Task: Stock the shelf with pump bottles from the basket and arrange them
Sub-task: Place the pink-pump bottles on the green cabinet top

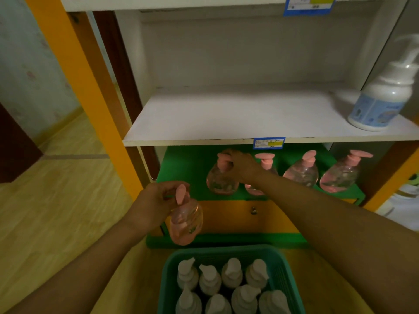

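Observation:
My left hand (154,203) grips a pink pump bottle (186,219) by its neck, held in the air in front of the green bottom shelf (186,168). My right hand (241,165) is closed on the pump of another pink bottle (221,181) that stands on that shelf. A second pink bottle (264,164) is half hidden behind my right wrist, and two more (301,171) (342,173) stand to its right. Below, a green basket (169,275) holds several white pump bottles (231,284).
The white middle shelf (226,114) carries one white bottle with a blue label (383,100) at its far right and a blue price tag (268,142) on its front edge. An orange upright (79,75) frames the left side. Wooden floor lies to the left.

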A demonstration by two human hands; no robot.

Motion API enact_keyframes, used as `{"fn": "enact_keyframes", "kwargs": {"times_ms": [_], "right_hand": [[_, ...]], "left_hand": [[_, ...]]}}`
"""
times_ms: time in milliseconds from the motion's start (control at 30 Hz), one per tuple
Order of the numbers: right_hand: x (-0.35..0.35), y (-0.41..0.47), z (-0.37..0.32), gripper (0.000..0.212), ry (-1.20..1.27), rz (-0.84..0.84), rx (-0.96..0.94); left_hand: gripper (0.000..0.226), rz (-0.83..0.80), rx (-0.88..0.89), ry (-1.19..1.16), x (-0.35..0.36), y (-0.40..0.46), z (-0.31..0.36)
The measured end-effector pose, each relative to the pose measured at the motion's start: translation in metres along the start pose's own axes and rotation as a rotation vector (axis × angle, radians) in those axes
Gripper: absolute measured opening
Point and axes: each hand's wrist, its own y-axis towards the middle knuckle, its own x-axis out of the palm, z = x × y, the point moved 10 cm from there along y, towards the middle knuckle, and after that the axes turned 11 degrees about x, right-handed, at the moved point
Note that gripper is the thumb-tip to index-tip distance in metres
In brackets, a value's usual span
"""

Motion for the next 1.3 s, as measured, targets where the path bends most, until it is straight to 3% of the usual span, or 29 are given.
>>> {"fn": "enact_keyframes", "kwargs": {"times_ms": [300,467,600,800,900,967,1067,1167,1300], "right_hand": [[-0.010,-0.006,-0.010,0.027,-0.038,0.060,-0.068],[-0.008,-0.010,-0.012,0.040,-0.063,0.054,-0.071],[-0.017,-0.024,-0.019,0.067,-0.010,0.141,-0.127],[-0.014,-0.077,-0.027,0.074,-0.074,0.213,-0.334],[-0.018,-0.100,-0.039,0.064,-0.120,0.341,-0.429],[-0.010,-0.101,-0.044,0.060,-0.079,0.247,-0.385],[0.021,-0.106,-0.057,0.066,0.027,-0.024,-0.357],[0.036,-0.103,-0.068,0.074,0.157,-0.128,-0.335],[0.048,-0.099,-0.073,0.041,0.137,-0.157,-0.357]], "left_hand": [[0.032,0.012,-0.010,-0.004,-0.002,0.001,-0.002],[0.031,-0.011,0.015,0.035,0.000,0.003,0.001],[0.033,-0.016,0.014,0.029,-0.002,0.002,0.002],[0.036,-0.026,0.068,-0.054,-0.001,0.000,0.019],[0.039,0.038,0.069,-0.199,-0.003,0.001,0.024],[0.040,0.064,0.096,-0.203,-0.005,0.002,0.030],[0.041,0.066,0.145,-0.236,-0.004,0.004,0.040],[0.038,0.047,0.176,-0.255,-0.004,0.003,0.043],[0.038,-0.010,0.208,-0.009,-0.006,0.000,0.040]]}}
